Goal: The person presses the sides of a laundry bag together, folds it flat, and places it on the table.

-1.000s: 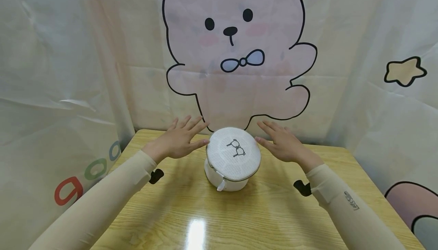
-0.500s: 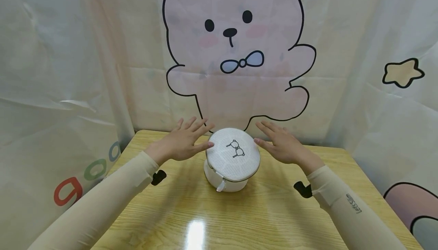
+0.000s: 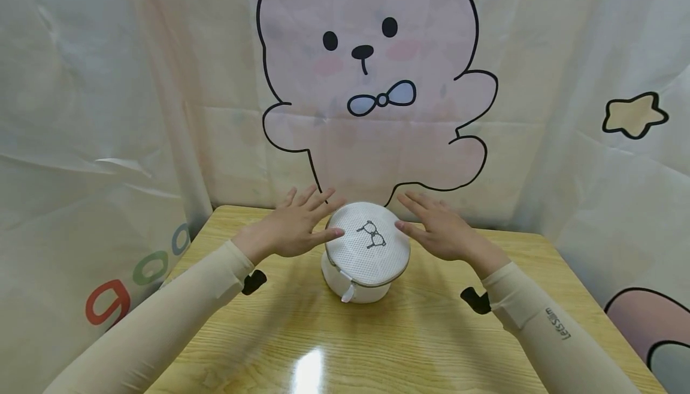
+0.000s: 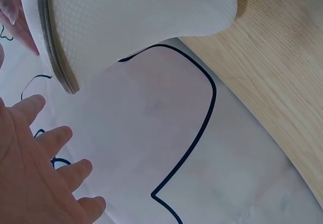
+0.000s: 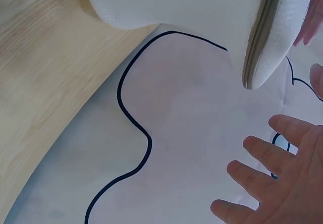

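A white round mesh laundry bag point(image 3: 366, 268), zipped round its top edge, stands on the wooden table. Its lid bears a small dark outline drawing that looks like a bra, and a pale pull tab point(image 3: 348, 292) hangs at the front. My left hand point(image 3: 293, 226) hovers at the left of the lid, fingers spread, the thumb overlapping the rim in the head view. On the other side my right hand point(image 3: 442, 229) mirrors it, thumb tip right at the lid's edge. Both wrist views show the bag's zipper point(image 4: 55, 47) and the spread fingers point(image 5: 267, 156), holding nothing.
The wooden table point(image 3: 259, 340) reaches back to a curtain point(image 3: 388, 154) printed with a pink bear. More printed curtain hangs at left and right. A black piece point(image 3: 254, 282) sits under the left wrist and another point(image 3: 475, 300) under the right.
My left hand has moved right and slightly down, so its thumb overlaps the lid more. My right hand has shifted slightly left toward the lid. The bag stays in place.
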Motion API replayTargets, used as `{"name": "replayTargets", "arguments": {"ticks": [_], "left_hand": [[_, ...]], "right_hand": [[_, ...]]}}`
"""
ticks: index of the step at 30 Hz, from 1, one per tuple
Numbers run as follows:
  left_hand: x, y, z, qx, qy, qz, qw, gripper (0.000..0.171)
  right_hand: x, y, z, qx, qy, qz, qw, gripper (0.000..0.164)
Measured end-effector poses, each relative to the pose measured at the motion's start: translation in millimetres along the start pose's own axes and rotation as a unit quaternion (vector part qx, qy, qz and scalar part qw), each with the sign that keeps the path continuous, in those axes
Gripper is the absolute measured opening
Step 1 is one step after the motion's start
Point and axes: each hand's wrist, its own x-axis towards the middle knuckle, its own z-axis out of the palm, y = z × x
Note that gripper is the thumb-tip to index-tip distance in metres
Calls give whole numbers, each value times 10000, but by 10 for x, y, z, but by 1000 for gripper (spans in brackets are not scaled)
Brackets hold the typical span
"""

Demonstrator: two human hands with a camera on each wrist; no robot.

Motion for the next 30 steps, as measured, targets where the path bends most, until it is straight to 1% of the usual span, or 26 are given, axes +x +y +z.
{"name": "replayTargets", "arguments": {"ticks": [4, 11, 19, 30], "left_hand": [[4, 21, 4, 117, -40, 3, 9999, 76], [15, 62, 15, 168, -8, 76, 9998, 76], [23, 131, 7, 118, -60, 147, 9998, 75], [51, 192, 33, 78, 25, 296, 9995, 76]], "right_hand": [[8, -23, 5, 23, 7, -58, 10000, 72], [19, -65, 27, 43, -34, -68, 10000, 73], [21, -122, 22, 61, -45, -132, 9999, 73], [35, -189, 52, 110, -57, -254, 9996, 71]]}}
